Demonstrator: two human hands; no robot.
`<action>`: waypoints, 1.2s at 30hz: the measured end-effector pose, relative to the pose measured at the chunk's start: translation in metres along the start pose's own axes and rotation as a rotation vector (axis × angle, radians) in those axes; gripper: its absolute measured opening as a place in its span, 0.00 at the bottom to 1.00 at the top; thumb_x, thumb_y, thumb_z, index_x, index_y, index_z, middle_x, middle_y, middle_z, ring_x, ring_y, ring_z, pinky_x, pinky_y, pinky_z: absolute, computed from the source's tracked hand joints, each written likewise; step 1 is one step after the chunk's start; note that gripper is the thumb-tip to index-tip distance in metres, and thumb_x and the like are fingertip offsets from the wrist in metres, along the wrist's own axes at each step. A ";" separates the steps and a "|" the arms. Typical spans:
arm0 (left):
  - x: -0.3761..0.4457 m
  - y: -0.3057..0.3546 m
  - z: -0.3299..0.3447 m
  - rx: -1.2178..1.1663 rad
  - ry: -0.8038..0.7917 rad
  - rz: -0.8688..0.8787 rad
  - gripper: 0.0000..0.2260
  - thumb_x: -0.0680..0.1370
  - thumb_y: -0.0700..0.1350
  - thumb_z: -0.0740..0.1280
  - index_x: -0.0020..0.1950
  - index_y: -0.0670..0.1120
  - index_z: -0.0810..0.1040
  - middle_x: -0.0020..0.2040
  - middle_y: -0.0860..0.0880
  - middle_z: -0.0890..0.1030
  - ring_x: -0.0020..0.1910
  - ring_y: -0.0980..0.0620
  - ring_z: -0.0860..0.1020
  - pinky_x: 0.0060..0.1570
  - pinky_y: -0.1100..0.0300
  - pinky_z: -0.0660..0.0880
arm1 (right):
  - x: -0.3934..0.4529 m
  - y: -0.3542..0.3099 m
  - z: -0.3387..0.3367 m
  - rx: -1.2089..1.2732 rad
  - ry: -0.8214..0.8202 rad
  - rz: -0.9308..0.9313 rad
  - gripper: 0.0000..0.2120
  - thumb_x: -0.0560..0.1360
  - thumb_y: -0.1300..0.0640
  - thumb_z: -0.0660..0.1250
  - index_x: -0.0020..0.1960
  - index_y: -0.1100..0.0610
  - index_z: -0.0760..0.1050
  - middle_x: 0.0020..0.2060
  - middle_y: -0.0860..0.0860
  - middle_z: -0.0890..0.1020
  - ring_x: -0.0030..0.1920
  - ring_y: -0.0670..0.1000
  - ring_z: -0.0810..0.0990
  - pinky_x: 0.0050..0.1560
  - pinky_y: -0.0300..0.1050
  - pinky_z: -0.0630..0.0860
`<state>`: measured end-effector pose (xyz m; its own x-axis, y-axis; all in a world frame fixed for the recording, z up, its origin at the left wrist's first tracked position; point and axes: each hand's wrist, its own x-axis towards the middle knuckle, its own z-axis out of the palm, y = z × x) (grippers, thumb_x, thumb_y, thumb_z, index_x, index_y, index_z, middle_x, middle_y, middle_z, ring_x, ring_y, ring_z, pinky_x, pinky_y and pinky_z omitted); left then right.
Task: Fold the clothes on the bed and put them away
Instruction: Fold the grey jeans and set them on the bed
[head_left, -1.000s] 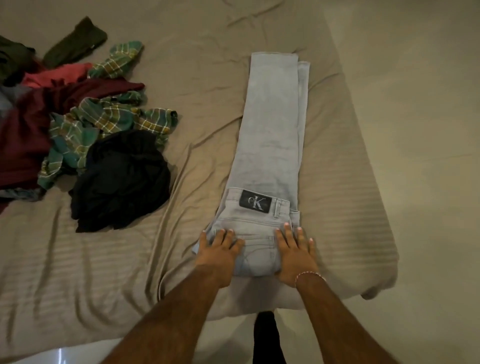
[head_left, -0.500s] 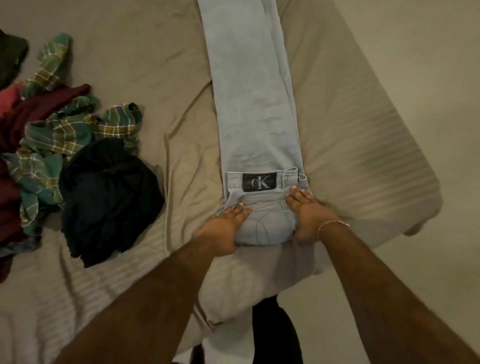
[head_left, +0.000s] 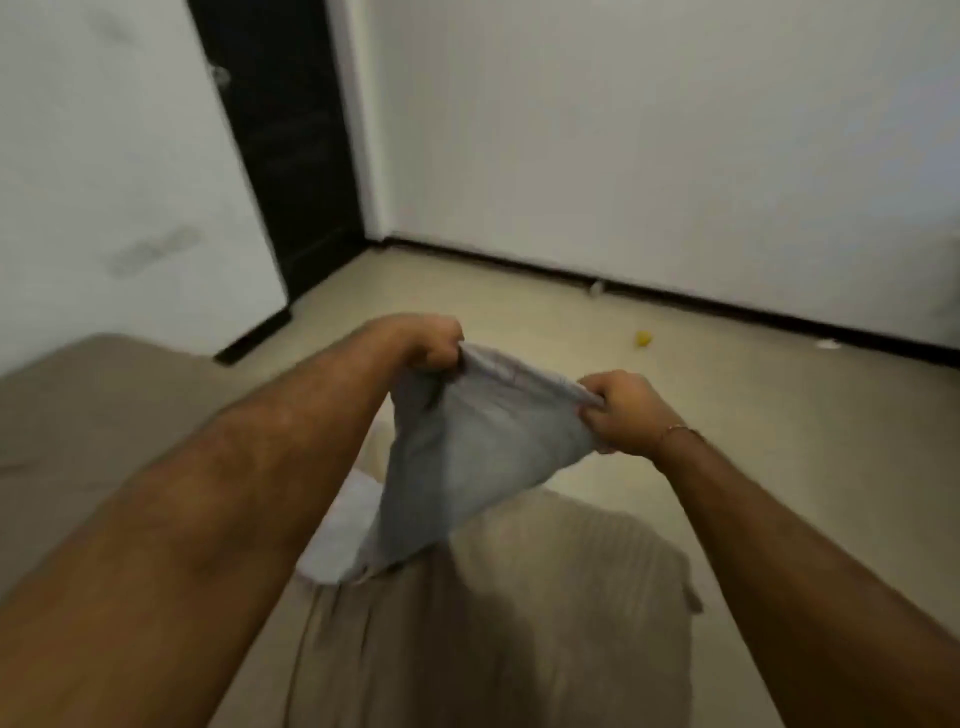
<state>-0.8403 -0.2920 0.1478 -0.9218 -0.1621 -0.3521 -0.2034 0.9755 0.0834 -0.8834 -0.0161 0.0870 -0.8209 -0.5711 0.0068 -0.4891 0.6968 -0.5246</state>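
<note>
Both hands' grip (head_left: 524, 387) on blurred, likely jeans (head_left: 467, 457), above bed (head_left: 545, 623)

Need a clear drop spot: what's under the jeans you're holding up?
Under the jeans, gripped by the left hand and right hand, lie the tan bed sheet and a white patch. Whatever lies directly behind the hanging cloth is covered.

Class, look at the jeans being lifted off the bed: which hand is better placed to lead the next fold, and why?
Neither clearly. The left hand and right hand each grip a top corner of the jeans above the bed. The left is raised slightly higher, so it might lead, but the fold probably needs both.
</note>
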 end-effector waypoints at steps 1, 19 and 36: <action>-0.003 0.006 -0.051 0.099 0.185 0.028 0.13 0.76 0.41 0.66 0.60 0.43 0.82 0.59 0.40 0.84 0.53 0.41 0.82 0.54 0.50 0.79 | 0.011 -0.023 -0.033 0.011 0.128 0.016 0.09 0.72 0.61 0.65 0.36 0.52 0.79 0.30 0.48 0.81 0.35 0.55 0.84 0.35 0.49 0.82; -0.113 -0.015 -0.118 -0.079 0.794 0.236 0.25 0.80 0.44 0.67 0.76 0.59 0.69 0.73 0.51 0.74 0.63 0.42 0.79 0.63 0.43 0.78 | -0.052 -0.149 -0.168 -0.137 0.812 -0.188 0.20 0.74 0.70 0.65 0.60 0.55 0.84 0.57 0.54 0.85 0.58 0.57 0.82 0.62 0.46 0.76; -0.237 -0.036 0.570 -0.363 0.365 0.570 0.20 0.74 0.50 0.63 0.63 0.51 0.83 0.57 0.52 0.85 0.53 0.49 0.85 0.51 0.57 0.81 | -0.457 0.105 0.387 -0.223 0.366 -0.055 0.30 0.61 0.77 0.77 0.61 0.61 0.84 0.59 0.58 0.85 0.61 0.61 0.84 0.64 0.61 0.74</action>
<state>-0.4263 -0.2036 -0.3030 -0.9543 0.2510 0.1621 0.2985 0.8234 0.4825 -0.4458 0.1498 -0.3006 -0.8225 -0.4467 0.3519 -0.5540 0.7692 -0.3183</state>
